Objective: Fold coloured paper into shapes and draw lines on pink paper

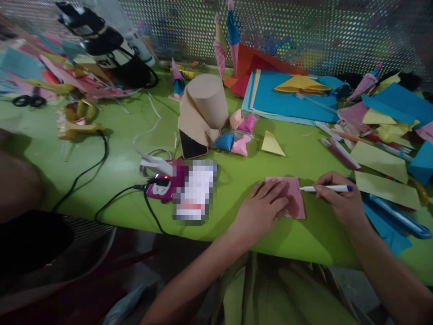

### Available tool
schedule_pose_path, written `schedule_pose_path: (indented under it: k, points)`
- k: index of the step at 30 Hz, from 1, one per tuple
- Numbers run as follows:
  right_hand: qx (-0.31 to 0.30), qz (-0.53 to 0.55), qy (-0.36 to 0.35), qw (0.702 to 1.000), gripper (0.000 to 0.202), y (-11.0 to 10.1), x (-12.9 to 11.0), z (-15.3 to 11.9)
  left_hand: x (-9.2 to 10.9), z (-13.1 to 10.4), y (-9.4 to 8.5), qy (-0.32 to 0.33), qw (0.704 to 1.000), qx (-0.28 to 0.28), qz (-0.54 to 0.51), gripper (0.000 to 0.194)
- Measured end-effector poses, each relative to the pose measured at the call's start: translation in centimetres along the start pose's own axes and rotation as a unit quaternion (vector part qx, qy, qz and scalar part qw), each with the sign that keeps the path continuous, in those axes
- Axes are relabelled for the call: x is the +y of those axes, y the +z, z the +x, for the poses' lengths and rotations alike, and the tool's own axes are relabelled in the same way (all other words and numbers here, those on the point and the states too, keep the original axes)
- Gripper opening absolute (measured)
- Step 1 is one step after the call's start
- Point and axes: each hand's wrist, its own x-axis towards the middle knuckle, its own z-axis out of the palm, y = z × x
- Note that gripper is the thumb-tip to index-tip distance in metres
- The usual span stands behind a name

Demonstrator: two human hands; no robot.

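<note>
A small pink sheet of paper (295,203) lies on the green table. Across its left part my left hand (262,210) rests flat, fingers stretched out. My right hand (340,198) grips a white felt-tip pen (316,188) with a purple end. The pen's tip points left and is at the paper's upper right edge; whether it touches I cannot tell. Beyond the paper lies a yellow paper scrap (272,144). Right of my right hand are pale yellow paper strips (387,189) and a blue cutter-like tool (399,216).
A phone (196,192) with a blurred screen and black cables lie to the left. Behind stand a beige cardboard cone (206,99), small colored packets (240,144) and stacked blue paper (264,97). Farther left are a black bottle (117,54), a glue gun (79,126) and scissors (29,100).
</note>
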Motion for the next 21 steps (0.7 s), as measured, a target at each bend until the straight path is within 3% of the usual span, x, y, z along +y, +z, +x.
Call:
schedule_pose_path:
  k: [12,21]
  points:
    - [-0.027,-0.014,0.015,0.999,0.011,-0.29,-0.36,-0.6,-0.11,-0.05,0.43,0.004,1.0,0.002,0.005,0.039]
    - [-0.083,-0.011,0.016,0.996,0.012,-0.6,-0.46,-1.01,0.07,-0.06,-0.06,-0.001,1.0,-0.007,0.001,0.04]
